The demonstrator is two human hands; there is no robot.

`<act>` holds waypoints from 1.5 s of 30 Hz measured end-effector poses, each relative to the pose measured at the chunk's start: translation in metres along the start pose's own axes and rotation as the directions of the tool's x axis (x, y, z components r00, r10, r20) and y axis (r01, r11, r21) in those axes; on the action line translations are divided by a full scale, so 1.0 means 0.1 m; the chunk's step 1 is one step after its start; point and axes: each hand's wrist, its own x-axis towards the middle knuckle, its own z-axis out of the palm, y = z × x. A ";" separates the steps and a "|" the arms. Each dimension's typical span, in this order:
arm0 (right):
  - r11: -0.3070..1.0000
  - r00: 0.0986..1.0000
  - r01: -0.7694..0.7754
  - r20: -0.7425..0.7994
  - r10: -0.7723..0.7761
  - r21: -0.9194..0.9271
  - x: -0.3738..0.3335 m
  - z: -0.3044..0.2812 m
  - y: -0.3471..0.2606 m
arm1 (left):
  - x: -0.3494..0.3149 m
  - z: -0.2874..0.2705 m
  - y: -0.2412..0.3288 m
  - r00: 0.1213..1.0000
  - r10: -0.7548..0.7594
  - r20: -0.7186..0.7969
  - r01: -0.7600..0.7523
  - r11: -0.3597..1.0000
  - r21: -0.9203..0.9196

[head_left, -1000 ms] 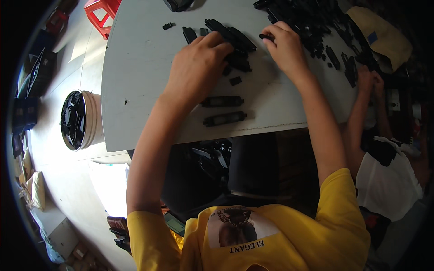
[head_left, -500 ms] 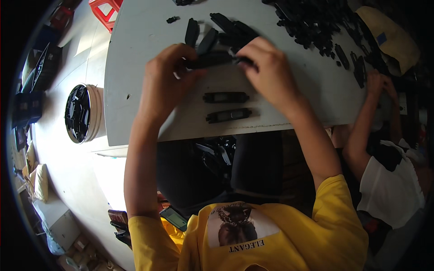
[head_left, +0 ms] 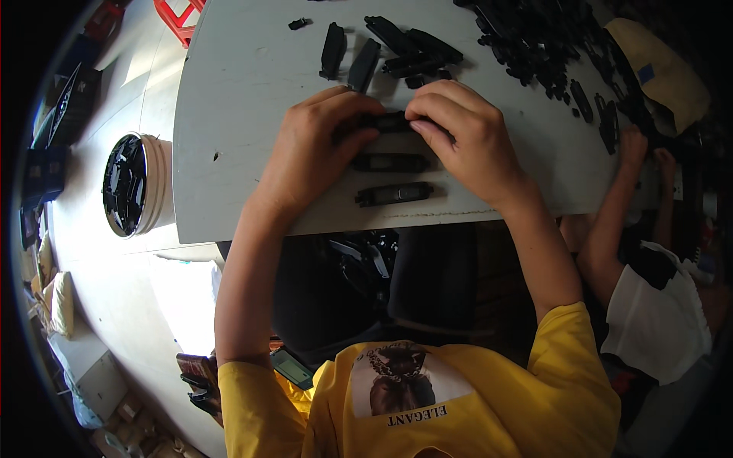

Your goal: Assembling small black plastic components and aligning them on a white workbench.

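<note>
Both of my hands grip one long black plastic part just above the table. My left hand has its fingers closed round the left end, which they mostly cover. At the other end, my right hand pinches the part between thumb and fingers. Nearer to me lie two similar black parts, one just below my hands and another closer to the table's front edge. Beyond my hands rest several loose black plastic pieces, some overlapping.
A large heap of black parts covers the far right of the white table. On the floor at left stands a bucket full of black pieces. Another person's hand is at the table's right side. A phone lies beside my lap.
My hands have come nearer to me and closer together with the black part, now lower and partly hidden by my fingers. The other person's hands have moved apart.
</note>
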 end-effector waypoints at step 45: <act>0.917 0.958 -0.208 -0.259 0.121 -0.339 -0.08 -0.51 0.58 | 0.48 0.12 -0.03 0.999 -0.021 -0.035 0.012 0.970 -0.243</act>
